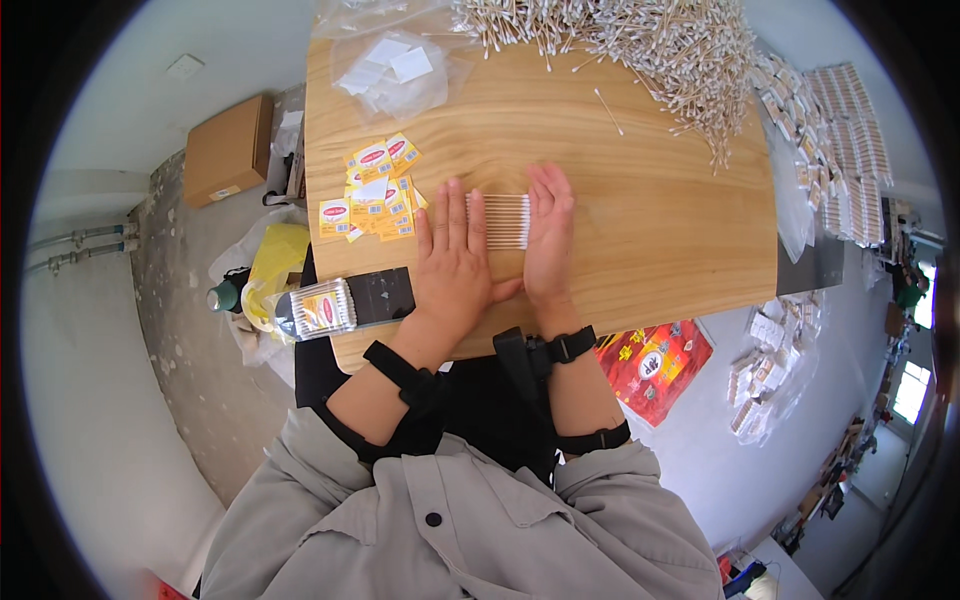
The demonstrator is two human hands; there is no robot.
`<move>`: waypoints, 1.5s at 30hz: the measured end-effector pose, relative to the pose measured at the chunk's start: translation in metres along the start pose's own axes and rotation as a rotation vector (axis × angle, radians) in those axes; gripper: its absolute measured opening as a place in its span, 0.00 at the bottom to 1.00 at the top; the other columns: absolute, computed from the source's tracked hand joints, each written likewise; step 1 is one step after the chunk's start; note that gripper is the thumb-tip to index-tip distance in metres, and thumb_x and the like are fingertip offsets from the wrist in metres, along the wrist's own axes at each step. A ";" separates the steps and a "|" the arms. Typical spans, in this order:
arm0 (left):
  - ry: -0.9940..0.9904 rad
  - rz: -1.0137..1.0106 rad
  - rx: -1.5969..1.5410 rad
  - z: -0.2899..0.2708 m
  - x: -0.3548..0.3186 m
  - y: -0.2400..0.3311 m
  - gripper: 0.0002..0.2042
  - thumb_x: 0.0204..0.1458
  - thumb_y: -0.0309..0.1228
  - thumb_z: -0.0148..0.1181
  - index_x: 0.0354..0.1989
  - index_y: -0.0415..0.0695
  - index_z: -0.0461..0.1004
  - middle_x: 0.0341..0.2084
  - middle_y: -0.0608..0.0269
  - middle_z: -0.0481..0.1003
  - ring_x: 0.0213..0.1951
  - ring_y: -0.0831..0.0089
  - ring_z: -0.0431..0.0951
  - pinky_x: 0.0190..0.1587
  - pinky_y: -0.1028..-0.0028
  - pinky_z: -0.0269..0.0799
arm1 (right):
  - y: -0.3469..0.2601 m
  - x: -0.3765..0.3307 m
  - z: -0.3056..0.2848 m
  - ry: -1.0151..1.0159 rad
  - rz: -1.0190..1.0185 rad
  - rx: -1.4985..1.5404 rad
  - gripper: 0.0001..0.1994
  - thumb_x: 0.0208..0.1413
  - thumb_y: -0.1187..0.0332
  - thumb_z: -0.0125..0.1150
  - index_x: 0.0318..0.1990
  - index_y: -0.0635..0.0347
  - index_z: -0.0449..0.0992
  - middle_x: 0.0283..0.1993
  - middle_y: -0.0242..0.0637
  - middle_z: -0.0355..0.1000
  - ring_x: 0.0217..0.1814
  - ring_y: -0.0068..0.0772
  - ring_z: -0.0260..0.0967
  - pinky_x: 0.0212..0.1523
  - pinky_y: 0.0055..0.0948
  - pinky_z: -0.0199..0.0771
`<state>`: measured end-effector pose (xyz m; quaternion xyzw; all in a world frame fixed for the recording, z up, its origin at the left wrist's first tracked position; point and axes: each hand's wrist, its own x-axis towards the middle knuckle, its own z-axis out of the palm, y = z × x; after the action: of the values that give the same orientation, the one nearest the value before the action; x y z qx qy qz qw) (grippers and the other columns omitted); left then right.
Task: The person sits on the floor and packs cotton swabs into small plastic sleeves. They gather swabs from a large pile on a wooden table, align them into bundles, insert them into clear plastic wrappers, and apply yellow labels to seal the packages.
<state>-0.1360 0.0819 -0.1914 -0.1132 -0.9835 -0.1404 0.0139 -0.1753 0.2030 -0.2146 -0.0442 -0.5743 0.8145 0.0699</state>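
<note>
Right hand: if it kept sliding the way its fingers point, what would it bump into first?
The right hand points up the wooden table. Bare wood lies just ahead; the first thing it would probably meet is the big heap of cotton swabs at the far edge.
</note>
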 end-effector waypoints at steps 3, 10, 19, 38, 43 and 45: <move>0.042 -0.061 -0.182 -0.010 -0.006 -0.002 0.60 0.37 0.55 0.71 0.70 0.29 0.41 0.70 0.35 0.43 0.73 0.45 0.41 0.70 0.45 0.38 | -0.001 0.001 -0.002 0.044 -0.017 0.120 0.32 0.71 0.49 0.29 0.67 0.73 0.50 0.68 0.53 0.54 0.74 0.43 0.48 0.75 0.37 0.42; 0.008 -0.040 -0.164 -0.015 -0.021 -0.008 0.61 0.34 0.54 0.73 0.70 0.30 0.42 0.71 0.38 0.43 0.73 0.47 0.41 0.69 0.44 0.38 | -0.018 -0.002 -0.007 0.161 -0.033 0.075 0.29 0.71 0.53 0.33 0.65 0.72 0.53 0.65 0.51 0.56 0.71 0.42 0.52 0.73 0.38 0.46; -0.020 0.027 -0.062 -0.008 0.002 0.014 0.58 0.32 0.60 0.70 0.70 0.38 0.51 0.72 0.44 0.45 0.74 0.52 0.42 0.71 0.47 0.37 | -0.030 0.028 -0.027 -0.038 -0.104 -0.860 0.10 0.51 0.70 0.65 0.42 0.58 0.79 0.39 0.38 0.72 0.41 0.33 0.73 0.39 0.31 0.74; -0.058 0.028 -0.023 0.000 -0.006 0.008 0.57 0.34 0.59 0.68 0.70 0.39 0.50 0.72 0.44 0.45 0.73 0.54 0.43 0.71 0.50 0.38 | 0.017 -0.002 -0.005 0.015 -0.071 -0.287 0.25 0.71 0.56 0.34 0.62 0.69 0.61 0.63 0.48 0.61 0.67 0.42 0.58 0.67 0.37 0.56; -0.065 0.011 -0.004 -0.008 -0.034 -0.007 0.58 0.32 0.57 0.70 0.69 0.34 0.49 0.71 0.43 0.47 0.73 0.54 0.45 0.72 0.52 0.38 | 0.014 -0.031 0.016 -0.116 -0.177 -0.520 0.23 0.71 0.58 0.34 0.62 0.68 0.63 0.62 0.49 0.61 0.66 0.44 0.57 0.68 0.39 0.53; -0.080 -0.008 0.026 -0.014 -0.051 -0.015 0.56 0.36 0.58 0.67 0.69 0.33 0.50 0.71 0.43 0.46 0.73 0.55 0.44 0.72 0.53 0.36 | 0.018 -0.051 0.027 -0.116 -0.145 -0.519 0.23 0.71 0.58 0.35 0.61 0.68 0.63 0.62 0.49 0.61 0.67 0.44 0.56 0.68 0.39 0.53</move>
<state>-0.0895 0.0530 -0.1850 -0.1147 -0.9855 -0.1230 -0.0246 -0.1301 0.1637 -0.2229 0.0275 -0.7686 0.6339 0.0815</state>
